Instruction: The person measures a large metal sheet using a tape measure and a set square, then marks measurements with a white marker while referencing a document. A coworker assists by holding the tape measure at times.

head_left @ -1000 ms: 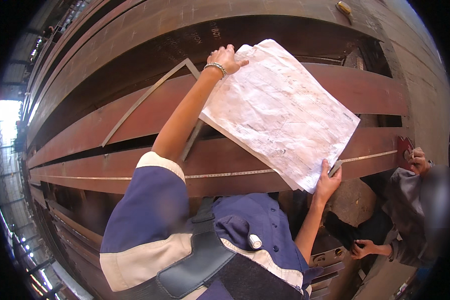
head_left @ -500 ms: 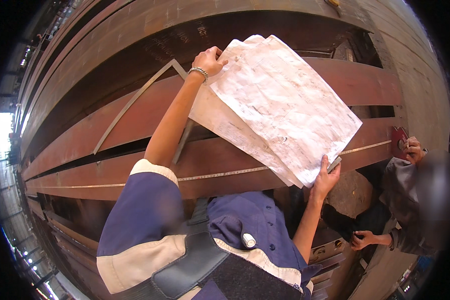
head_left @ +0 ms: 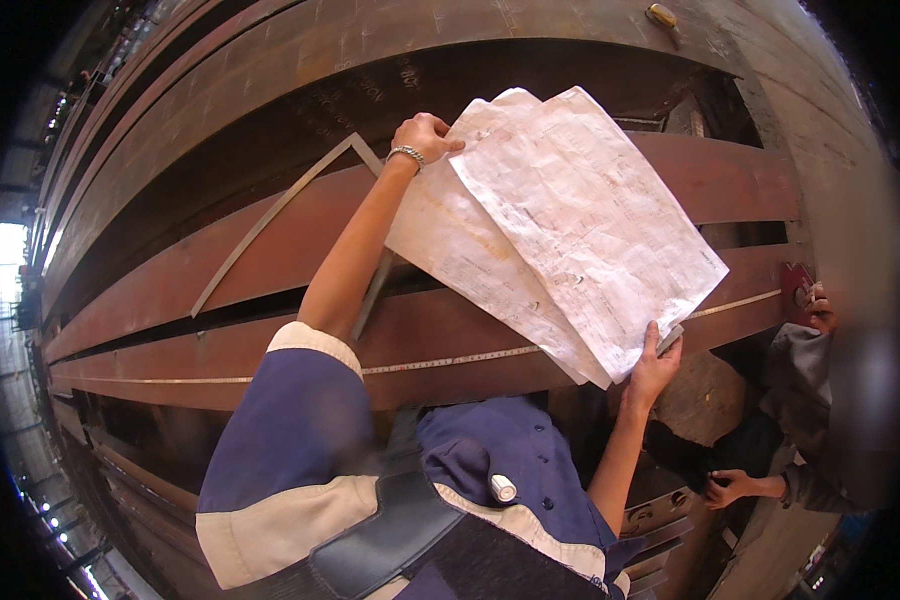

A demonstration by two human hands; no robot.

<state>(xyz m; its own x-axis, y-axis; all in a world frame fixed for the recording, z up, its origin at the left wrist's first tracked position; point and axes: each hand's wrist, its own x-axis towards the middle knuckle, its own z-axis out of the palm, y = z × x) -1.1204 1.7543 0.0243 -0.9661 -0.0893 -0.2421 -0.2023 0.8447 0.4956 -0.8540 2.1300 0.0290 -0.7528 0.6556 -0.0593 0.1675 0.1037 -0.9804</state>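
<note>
White paper sheets (head_left: 570, 240), long axis diag. upper-left→lower-right; L hand (head_left: 425, 135), R hand (head_left: 655, 365) gripping corners.

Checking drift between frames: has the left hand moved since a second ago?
Yes. The left hand has slid left along the upper steel beam, taking the papers with it.

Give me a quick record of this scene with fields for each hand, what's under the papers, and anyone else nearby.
left hand: grips top corner of the paper sheets
right hand: grips the sheets' lower corner
sheets: two or more, overlapping, printed
beneath: rusty steel beams, tape measure along one, metal square lying on them
co-worker's hand: at tape's far end, on the red tape case
</note>
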